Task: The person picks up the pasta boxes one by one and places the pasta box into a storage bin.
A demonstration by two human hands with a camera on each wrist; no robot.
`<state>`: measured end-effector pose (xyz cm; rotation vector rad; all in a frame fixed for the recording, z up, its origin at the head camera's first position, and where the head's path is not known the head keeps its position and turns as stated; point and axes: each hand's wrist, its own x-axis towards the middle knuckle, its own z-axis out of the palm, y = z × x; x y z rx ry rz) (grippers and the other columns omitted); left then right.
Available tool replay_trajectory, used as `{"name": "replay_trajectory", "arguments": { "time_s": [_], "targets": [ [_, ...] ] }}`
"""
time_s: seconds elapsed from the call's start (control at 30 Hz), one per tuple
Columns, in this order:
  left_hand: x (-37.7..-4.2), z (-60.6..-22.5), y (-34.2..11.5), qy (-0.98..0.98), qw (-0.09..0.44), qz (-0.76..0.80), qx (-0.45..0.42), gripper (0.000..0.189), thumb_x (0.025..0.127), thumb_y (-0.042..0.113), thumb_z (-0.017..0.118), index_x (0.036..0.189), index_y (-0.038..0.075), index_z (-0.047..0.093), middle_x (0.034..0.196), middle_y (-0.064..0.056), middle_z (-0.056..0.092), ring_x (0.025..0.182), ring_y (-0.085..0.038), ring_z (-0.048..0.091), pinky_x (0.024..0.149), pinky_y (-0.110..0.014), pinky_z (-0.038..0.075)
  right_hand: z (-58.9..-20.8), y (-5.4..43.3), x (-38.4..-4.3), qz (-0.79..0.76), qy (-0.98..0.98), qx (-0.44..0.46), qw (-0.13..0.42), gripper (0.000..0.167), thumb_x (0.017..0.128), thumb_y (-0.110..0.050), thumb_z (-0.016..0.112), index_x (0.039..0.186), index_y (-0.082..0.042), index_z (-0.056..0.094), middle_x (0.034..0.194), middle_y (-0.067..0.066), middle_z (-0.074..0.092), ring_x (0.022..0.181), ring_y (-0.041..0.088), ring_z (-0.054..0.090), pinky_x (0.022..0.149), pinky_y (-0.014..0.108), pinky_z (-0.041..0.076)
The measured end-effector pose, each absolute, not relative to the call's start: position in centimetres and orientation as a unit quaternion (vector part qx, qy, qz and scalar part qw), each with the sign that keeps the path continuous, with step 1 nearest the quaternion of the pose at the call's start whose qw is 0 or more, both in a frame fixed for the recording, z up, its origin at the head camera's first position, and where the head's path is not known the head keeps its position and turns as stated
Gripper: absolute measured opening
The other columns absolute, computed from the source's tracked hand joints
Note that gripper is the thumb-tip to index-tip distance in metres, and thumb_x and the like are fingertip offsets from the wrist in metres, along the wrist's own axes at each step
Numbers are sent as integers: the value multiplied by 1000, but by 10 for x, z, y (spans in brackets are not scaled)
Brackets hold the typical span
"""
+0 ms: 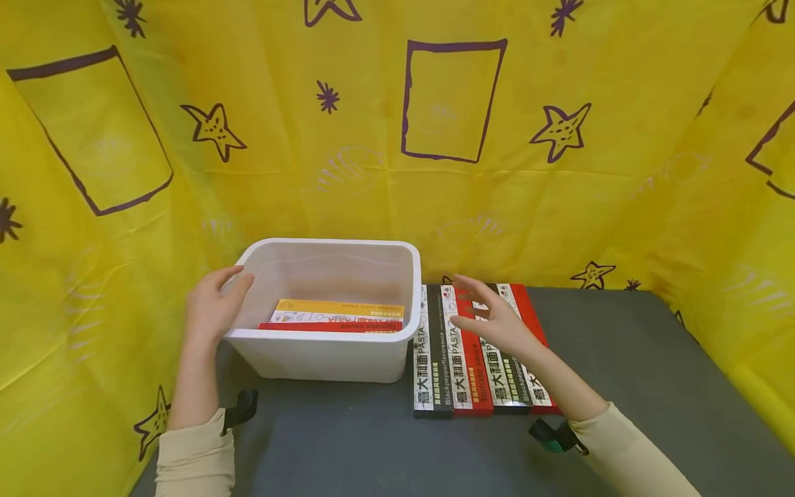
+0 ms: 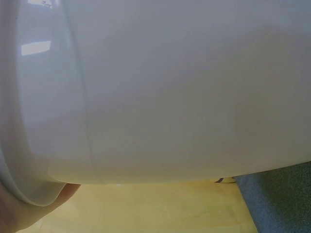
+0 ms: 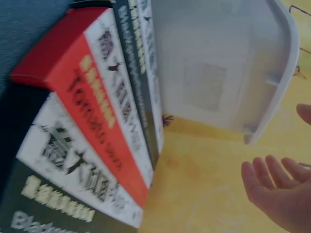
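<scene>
A white plastic bin (image 1: 329, 355) stands left of centre, with a yellow pasta box (image 1: 348, 306) and a red pasta box (image 1: 329, 326) inside. My left hand (image 1: 214, 304) grips its left rim, thumb toward the inside; in the left wrist view the bin's smooth outer wall (image 2: 170, 97) fills most of the picture. Right of the bin, black and red pasta boxes lie side by side in a row, among them a tomato sauce box (image 3: 97, 107). My right hand (image 1: 497, 328) hovers over this row, fingers spread and holding nothing.
Everything rests on a dark grey table (image 1: 348, 442). Behind and at both sides hangs a yellow cloth (image 1: 360, 200) with purple drawings, close to the bin's back. Dark straps with camera mounts (image 1: 241, 408) sit at both wrists.
</scene>
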<state>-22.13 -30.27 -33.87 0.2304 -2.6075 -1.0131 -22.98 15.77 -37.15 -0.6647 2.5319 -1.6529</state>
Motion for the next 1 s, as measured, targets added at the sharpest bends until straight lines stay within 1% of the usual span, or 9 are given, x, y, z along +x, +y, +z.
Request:
{"name": "replay_trajectory", "arguments": {
  "time_s": [0.17,0.4,0.5,0.63,0.77,0.9,1.0],
  "targets": [
    [-221,-337,-302,-915,166,-359,85,61,99,46,48,139,2,51,142,-27,46,131,-47,39,106,-63,29,-385,172,-225,-533,820,-206,22,73,88,-21,74,151,-23,35,148,6,41,131,32,41,107,55,37],
    [-222,-338,-302,-915,170,-357,83,60,98,45,49,138,1,52,141,-26,47,130,-47,40,106,-62,30,-400,189,-218,-533,828,-173,27,77,87,-25,75,152,-23,33,151,12,37,134,39,38,106,58,36],
    [-222,-339,-301,-915,172,-355,82,59,99,45,49,138,1,53,141,-26,48,130,-47,40,106,-62,30,-406,195,-214,-529,834,-154,28,78,86,-26,76,151,-23,33,149,12,38,133,40,37,105,58,37],
    [-222,-341,-299,-915,171,-357,81,59,98,46,48,138,2,53,141,-26,48,130,-47,40,105,-63,30,-415,205,-208,-515,845,-146,15,78,86,-23,76,151,-17,33,146,15,40,130,41,38,104,59,38],
    [-222,-342,-299,-913,175,-359,82,58,98,44,49,137,1,53,140,-26,48,130,-47,40,106,-62,30,-425,215,-203,-500,853,-150,0,77,86,-19,75,150,-10,33,149,18,38,133,41,35,103,60,38],
    [-222,-341,-300,-912,177,-360,84,58,98,44,49,138,1,53,141,-26,48,130,-47,40,106,-61,30,-433,223,-198,-495,858,-136,-6,77,86,-19,75,150,-7,32,151,19,35,137,42,32,103,62,37],
    [-222,-340,-301,-912,174,-362,85,59,98,45,49,138,2,53,141,-26,47,131,-47,39,106,-62,29,-437,228,-196,-499,858,-119,-1,78,87,-19,74,150,-6,31,152,20,32,136,44,32,103,63,36]
  ]
}}
